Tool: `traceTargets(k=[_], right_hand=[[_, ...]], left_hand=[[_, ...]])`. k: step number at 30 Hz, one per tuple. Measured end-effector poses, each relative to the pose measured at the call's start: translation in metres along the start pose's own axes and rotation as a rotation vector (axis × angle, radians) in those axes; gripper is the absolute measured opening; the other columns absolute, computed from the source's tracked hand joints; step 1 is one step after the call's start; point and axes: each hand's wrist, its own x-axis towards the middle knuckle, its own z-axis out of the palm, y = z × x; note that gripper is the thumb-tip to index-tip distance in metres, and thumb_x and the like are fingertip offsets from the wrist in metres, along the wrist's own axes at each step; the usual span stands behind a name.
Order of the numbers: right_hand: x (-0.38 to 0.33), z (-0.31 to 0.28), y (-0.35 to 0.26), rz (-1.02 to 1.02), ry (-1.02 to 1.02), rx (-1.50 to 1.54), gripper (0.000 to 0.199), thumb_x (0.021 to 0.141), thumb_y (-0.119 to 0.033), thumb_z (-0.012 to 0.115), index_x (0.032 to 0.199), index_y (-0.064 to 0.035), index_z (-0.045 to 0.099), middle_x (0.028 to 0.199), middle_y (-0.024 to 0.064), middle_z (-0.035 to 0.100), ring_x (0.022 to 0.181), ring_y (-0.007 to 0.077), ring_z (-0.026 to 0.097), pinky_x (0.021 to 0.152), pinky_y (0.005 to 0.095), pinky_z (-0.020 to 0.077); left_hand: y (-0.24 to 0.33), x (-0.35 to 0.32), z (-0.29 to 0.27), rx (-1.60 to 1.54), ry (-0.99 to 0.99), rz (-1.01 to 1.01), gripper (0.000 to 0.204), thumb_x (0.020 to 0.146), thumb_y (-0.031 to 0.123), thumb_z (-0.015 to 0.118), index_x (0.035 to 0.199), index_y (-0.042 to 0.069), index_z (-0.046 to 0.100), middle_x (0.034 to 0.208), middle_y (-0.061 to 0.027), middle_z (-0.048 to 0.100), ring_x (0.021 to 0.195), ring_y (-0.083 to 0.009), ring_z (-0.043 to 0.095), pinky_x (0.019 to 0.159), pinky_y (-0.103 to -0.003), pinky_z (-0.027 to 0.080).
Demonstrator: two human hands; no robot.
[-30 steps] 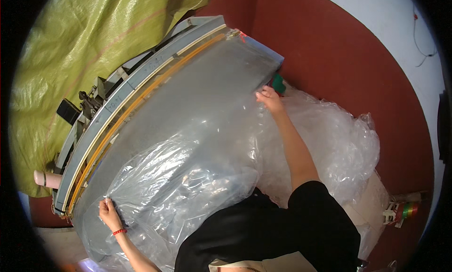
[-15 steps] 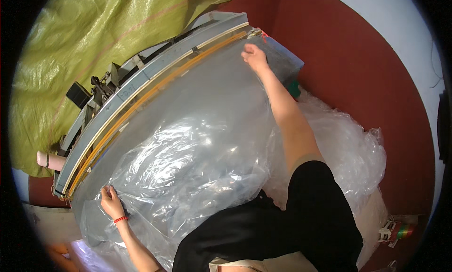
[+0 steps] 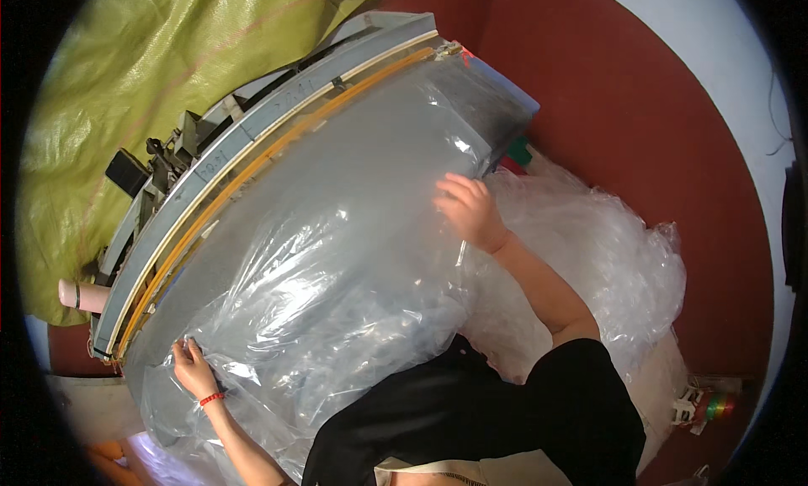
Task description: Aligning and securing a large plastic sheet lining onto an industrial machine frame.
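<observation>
Film (image 3: 286, 297) lay clear and wrinkled across one grey table (image 3: 492, 95) before us. Our left hand (image 3: 195, 373), one red bracelet (image 3: 212, 398) at its wrist, pinched the film; our right hand (image 3: 473, 213) was blurred over it, and we could not tell whether it gripped anything.

Head cam (L fisheye) looks dn at plastic film (image 3: 337, 313) from nr.
</observation>
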Motion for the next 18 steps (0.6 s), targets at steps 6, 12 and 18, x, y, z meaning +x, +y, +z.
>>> traceTargets(k=[6,12,18], right_hand=[[0.057,-0.017,0.048,0.689,0.159,0.873,0.015,0.080,-0.015,0.052,0.076,-0.0024,0.059,0.069,0.0086,0.060,0.069,0.0241,0.059,0.064,0.0332,0.0444],[0.096,0.029,0.089,0.763,0.059,0.197,0.027,0.078,-0.031,0.058,0.073,-0.0048,0.058,0.065,0.0141,0.059,0.065,0.0304,0.058,0.060,0.0360,0.0444],[0.104,0.055,0.112,0.798,0.147,0.075,0.033,0.080,-0.038,0.054,0.075,-0.0052,0.060,0.062,0.0131,0.059,0.068,0.0293,0.058,0.060,0.0373,0.0439]], left_hand=[[0.014,0.003,-0.022,-0.046,-0.238,-0.156,0.017,0.079,0.014,0.058,0.088,0.000,0.056,0.061,-0.0094,0.056,0.051,-0.0148,0.048,0.051,-0.028,0.040],[0.020,0.002,-0.029,0.003,-0.276,-0.082,0.017,0.074,0.013,0.062,0.085,0.001,0.056,0.054,-0.0065,0.048,0.049,-0.0135,0.042,0.049,-0.029,0.036],[0.024,0.000,-0.024,-0.043,-0.240,-0.082,0.015,0.074,0.014,0.062,0.082,0.003,0.054,0.056,-0.0089,0.051,0.049,-0.0183,0.046,0.050,-0.031,0.038]])
